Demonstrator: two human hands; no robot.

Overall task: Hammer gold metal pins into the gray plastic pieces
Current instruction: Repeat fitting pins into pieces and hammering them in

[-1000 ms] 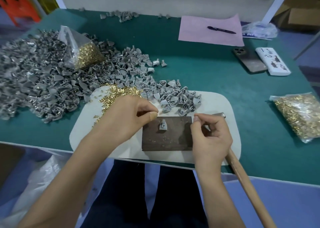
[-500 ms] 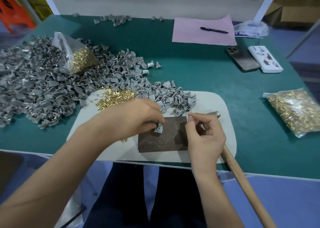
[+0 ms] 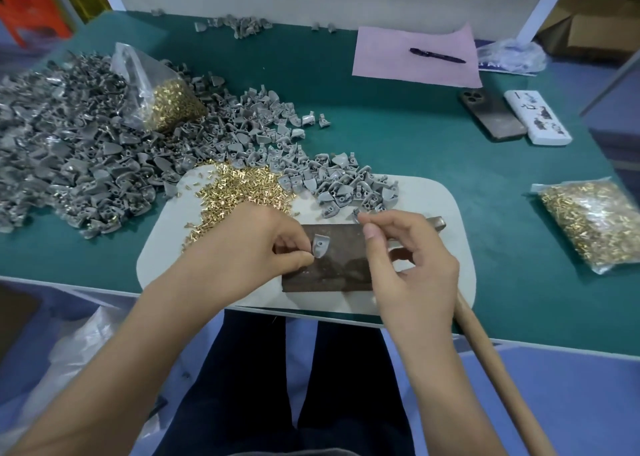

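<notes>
Teal green felt tabletop [image 3: 398,137]; white rounded plastic board [image 3: 446,206]; dark brown speckled metal block [image 3: 332,268]; heaped gray plastic pieces [image 3: 79,158]; shiny gold metal pins [image 3: 242,189]; pink paper sheet [image 3: 391,57].

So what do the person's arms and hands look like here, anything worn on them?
Both hands, left and right, are bare: no gloves, rings, watch or bracelets show. Both forearms are uncovered as far as the frame reaches, with no sleeve in view. Nails are short and unpainted.

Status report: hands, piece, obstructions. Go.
Left hand pinches gray piece over dark block. Right hand pinches something small; hammer handle under it. Nothing blocking.
</notes>
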